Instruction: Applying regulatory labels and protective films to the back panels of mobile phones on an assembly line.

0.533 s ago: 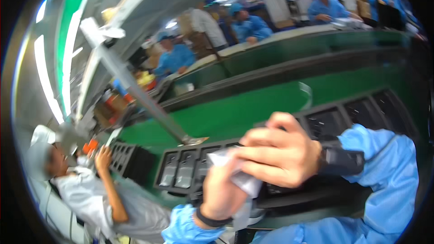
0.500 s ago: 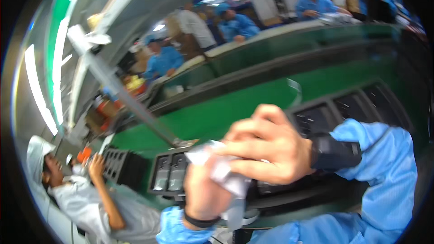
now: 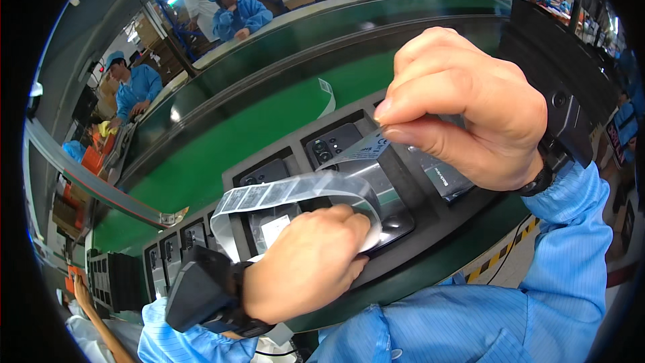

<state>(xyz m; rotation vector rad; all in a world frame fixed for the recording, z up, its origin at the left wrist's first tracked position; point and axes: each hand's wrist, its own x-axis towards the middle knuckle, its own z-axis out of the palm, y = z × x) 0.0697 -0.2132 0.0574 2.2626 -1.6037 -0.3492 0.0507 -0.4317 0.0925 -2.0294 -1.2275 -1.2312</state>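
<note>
My right hand (image 3: pixel 470 111) is raised over a black foam tray (image 3: pixel 430 228), thumb and forefinger pinched on the corner of a clear printed label (image 3: pixel 366 150). The label slants down from the fingertips above a dark smartphone (image 3: pixel 332 144) lying in a tray slot. Below it, my left hand (image 3: pixel 306 262) is closed on a strip of labels (image 3: pixel 295 191), which loops up and over the tray; its fingertips are partly hidden. Another smartphone (image 3: pixel 265 173) lies in the slot behind the loop. A further film-covered phone (image 3: pixel 440 173) rests under my right hand.
The tray sits on a green conveyor belt (image 3: pixel 195 151). A loose strip piece (image 3: pixel 326 97) lies on the belt beyond it. More phone trays (image 3: pixel 176 255) stand at the left, near a co-worker's arm (image 3: pixel 97 312). A metal bar (image 3: pixel 101 188) crosses at left. Co-workers sit across the line.
My hands, together over crumpled whitish material before, are now apart. The right has risen with the label, and the left is lower over the tray with the strip. The view has turned.
</note>
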